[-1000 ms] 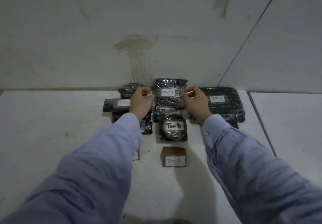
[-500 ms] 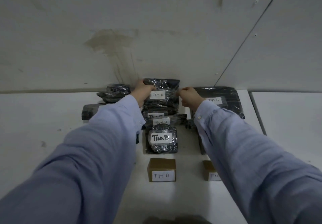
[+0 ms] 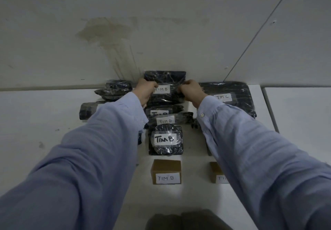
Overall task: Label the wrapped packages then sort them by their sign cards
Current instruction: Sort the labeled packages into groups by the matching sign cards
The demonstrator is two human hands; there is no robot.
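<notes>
Sorting is judged the step in hand: the wrapped package [image 3: 165,78] marked TIM B is gripped at both side edges by the left hand [image 3: 144,91] and the right hand [image 3: 190,91], fingers curled on the film, at the far end of the row behind the TIM B sign card [image 3: 166,171]. A release there is called for next. The second card [image 3: 217,173], right of the TIM B sign card, is half hidden by the right sleeve [image 3: 250,149], so its letter cannot be read.

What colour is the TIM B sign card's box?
The box is brown cardboard; head view.
</notes>
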